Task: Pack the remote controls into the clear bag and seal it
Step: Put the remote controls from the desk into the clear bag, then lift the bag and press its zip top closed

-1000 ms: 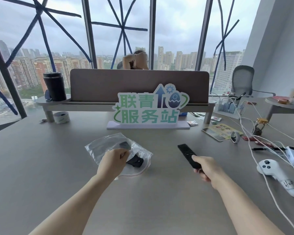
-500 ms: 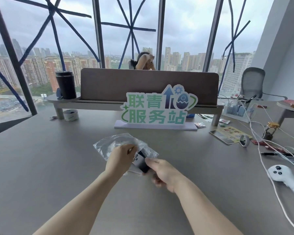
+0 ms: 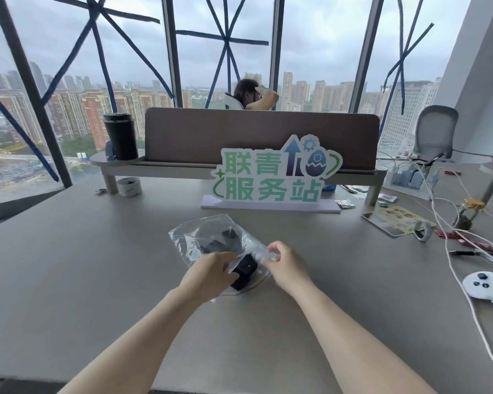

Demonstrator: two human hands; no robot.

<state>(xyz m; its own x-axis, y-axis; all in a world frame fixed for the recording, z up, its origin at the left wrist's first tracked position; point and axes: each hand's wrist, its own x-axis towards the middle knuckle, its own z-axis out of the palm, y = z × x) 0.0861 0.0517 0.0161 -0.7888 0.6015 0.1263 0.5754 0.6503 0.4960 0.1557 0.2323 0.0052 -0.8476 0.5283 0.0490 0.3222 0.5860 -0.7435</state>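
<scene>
A clear plastic bag [image 3: 194, 237] lies on the grey table [image 3: 69, 265] in front of me. Black remote controls [image 3: 221, 241] show through it as dark shapes, and the end of one black remote [image 3: 244, 271] sits at the bag's near opening. My left hand [image 3: 211, 273] pinches the left side of the opening. My right hand [image 3: 286, 264] pinches the bag's right edge between thumb and fingers. How many remotes lie inside is unclear through the crinkled plastic.
A green and white sign [image 3: 273, 177] stands behind the bag, before a brown divider [image 3: 254, 135]. A white game controller [image 3: 484, 287], white cables [image 3: 450, 251], a tape roll [image 3: 422, 230] and a card [image 3: 396, 220] lie to the right. A black tumbler [image 3: 120, 136] stands far left. A person sits behind the divider.
My right hand carried the long black remote from the right over to the bag and let it go inside. That hand now grips the bag's right edge. The left hand stayed on the opening.
</scene>
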